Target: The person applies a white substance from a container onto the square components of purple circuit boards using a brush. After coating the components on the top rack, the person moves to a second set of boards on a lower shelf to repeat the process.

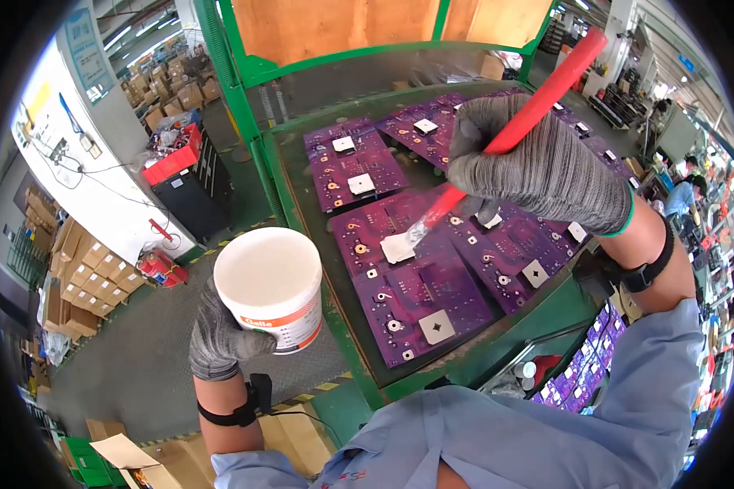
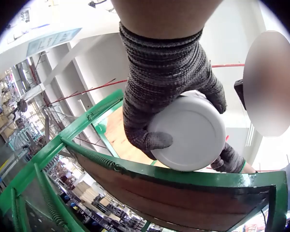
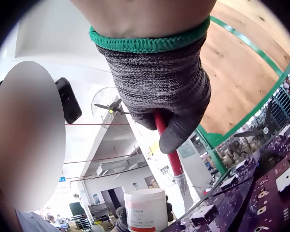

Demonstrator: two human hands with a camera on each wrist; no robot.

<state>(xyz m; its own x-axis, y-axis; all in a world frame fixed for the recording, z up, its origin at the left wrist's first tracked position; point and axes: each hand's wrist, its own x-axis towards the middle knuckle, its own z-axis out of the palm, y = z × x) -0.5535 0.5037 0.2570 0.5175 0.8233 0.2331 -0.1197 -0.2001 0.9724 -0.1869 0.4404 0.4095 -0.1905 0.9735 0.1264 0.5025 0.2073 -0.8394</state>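
Note:
My gloved left hand (image 1: 220,338) holds a white plastic tub (image 1: 289,324) with an orange and white label, beside the green-framed worktable. In the left wrist view the fingers and thumb wrap the tub, its round base (image 2: 195,135) facing the camera. Over the table, my gloved right hand (image 1: 538,163) grips a long red-handled brush (image 1: 550,88), slanting down to the left. Its whitish tip (image 1: 417,235) is right at a white square piece (image 1: 396,249) on a purple circuit board (image 1: 457,281). In the right wrist view the thumb presses along the red handle (image 3: 174,163).
Several more purple boards (image 1: 322,155) with white squares cover the green-edged table (image 1: 347,342). A wooden panel (image 1: 334,28) in a green frame rises behind. Further boards (image 1: 583,359) lie at lower right. Open cardboard boxes (image 1: 167,460) and a fire extinguisher (image 1: 161,267) stand on the left.

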